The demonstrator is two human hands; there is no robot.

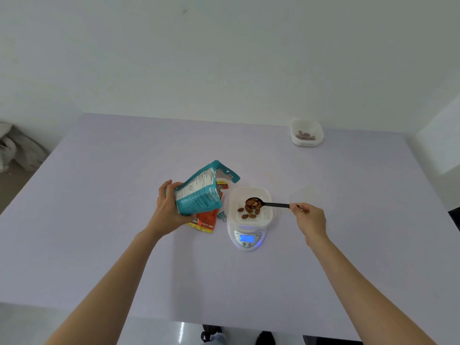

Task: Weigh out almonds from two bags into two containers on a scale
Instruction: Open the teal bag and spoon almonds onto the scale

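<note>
My left hand point(167, 207) grips a teal almond bag point(199, 192), tilted with its open top toward the scale. My right hand point(310, 219) pinches the handle of a black spoon point(273, 204). The spoon's bowl holds almonds above a white container point(266, 215). Several loose almonds point(248, 215) lie in that container, which sits on a white scale point(246, 239) with a lit blue display. A red and yellow bag point(206, 221) lies flat under the teal bag. A second white container point(306, 133) with almonds stands at the far right of the table.
A lavender table point(124, 220) carries everything. A small blue binder clip point(221, 215) lies between the red bag and the scale. A clear lid point(307, 195) rests right of the scale. Grey cloth point(17, 148) lies on the floor at left.
</note>
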